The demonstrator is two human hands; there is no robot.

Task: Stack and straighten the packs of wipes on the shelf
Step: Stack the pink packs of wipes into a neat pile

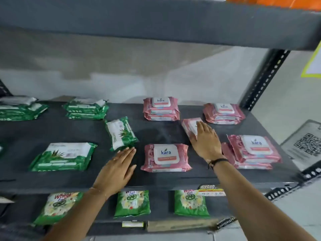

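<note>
Pink and green packs of wipes lie on a dark shelf point(52, 181). My right hand point(205, 141) lies flat, fingers apart, over a loose tilted pink pack point(188, 126); no grip is visible. My left hand point(118, 167) is flat and open on the shelf, its fingertips at the lower edge of a tilted green pack point(121, 133). A single pink pack point(165, 157) lies between my hands. Pink stacks sit at the back middle point(160, 108), back right point(224, 113) and front right point(253, 151). Another green pack point(64, 157) lies front left, green stacks at the back point(86, 108) and far left point(20, 107).
A grey upper shelf point(156, 23) overhangs the work area. A perforated upright post point(265, 79) stands at the right. A QR-code sign point(305, 145) hangs at the right edge. Green detergent bags point(132, 203) lie on the lower shelf.
</note>
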